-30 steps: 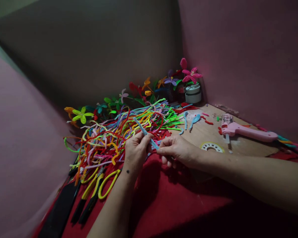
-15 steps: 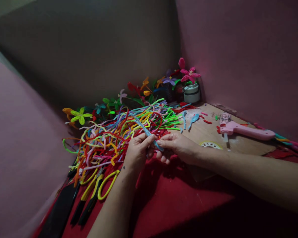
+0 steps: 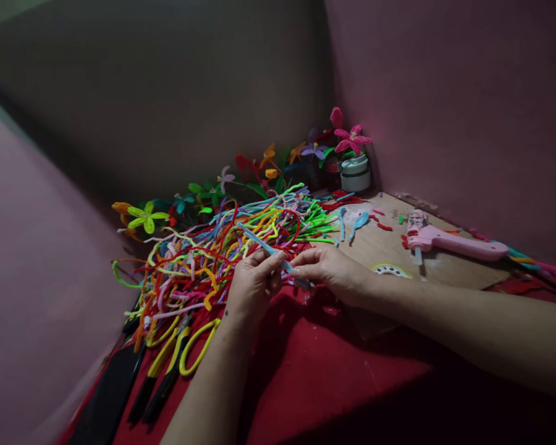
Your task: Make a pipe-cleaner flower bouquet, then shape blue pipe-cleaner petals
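A light blue pipe cleaner (image 3: 256, 237), seemingly folded into close strands, slants between my hands above the red cloth. My left hand (image 3: 254, 278) pinches it around its middle, thumb on top. The fingers of my right hand (image 3: 322, 270) are closed on its lower end, close beside the left thumb. Its far end points up and left over a big tangled pile of coloured pipe cleaners (image 3: 199, 253). On the brown board (image 3: 445, 272) to the right lie a blue looped petal shape (image 3: 359, 224) and a short blue piece (image 3: 341, 224).
A pink glue gun (image 3: 463, 242) rests on the board, near a white ring-shaped reel (image 3: 391, 271). Yellow-and-black pliers (image 3: 167, 371) and yellow-handled scissors (image 3: 199, 349) lie at left beside a long black object (image 3: 109, 395). Pipe-cleaner flowers (image 3: 147, 216) and a pale lidded jar (image 3: 354, 174) stand behind.
Both hands keep hold of the blue pipe cleaner, its tilt and the right fingers' grip shifting slightly. The whole view has drifted a little, with things sliding left.
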`<state>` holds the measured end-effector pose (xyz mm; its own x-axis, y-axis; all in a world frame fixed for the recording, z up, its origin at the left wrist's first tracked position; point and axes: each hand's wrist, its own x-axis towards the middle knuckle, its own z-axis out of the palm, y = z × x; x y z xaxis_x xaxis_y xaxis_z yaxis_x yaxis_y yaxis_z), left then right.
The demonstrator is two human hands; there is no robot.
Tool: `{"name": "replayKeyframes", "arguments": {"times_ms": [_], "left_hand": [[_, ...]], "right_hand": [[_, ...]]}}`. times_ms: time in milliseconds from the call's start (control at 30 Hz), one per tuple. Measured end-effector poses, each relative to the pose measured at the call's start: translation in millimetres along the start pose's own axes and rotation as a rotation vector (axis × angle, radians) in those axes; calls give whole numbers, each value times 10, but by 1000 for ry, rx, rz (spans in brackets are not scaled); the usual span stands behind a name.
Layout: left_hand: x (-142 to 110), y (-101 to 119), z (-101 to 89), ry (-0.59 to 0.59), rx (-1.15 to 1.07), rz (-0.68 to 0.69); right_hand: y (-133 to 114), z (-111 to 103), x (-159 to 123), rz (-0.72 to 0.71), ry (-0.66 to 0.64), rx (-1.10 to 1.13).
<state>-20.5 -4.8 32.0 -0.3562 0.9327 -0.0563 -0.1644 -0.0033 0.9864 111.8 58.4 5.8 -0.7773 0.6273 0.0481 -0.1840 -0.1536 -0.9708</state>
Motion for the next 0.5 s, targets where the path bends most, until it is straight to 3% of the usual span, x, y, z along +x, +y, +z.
{"name": "replayKeyframes", "arguments": {"times_ms": [133,500], "left_hand": [[-2,-16,12,-21,18,-4],[-20,-14,28,-16,95,-1]], "right_hand": [[-19,4,1,-4,74,-22],[9,7,16,27,40,47]]}}
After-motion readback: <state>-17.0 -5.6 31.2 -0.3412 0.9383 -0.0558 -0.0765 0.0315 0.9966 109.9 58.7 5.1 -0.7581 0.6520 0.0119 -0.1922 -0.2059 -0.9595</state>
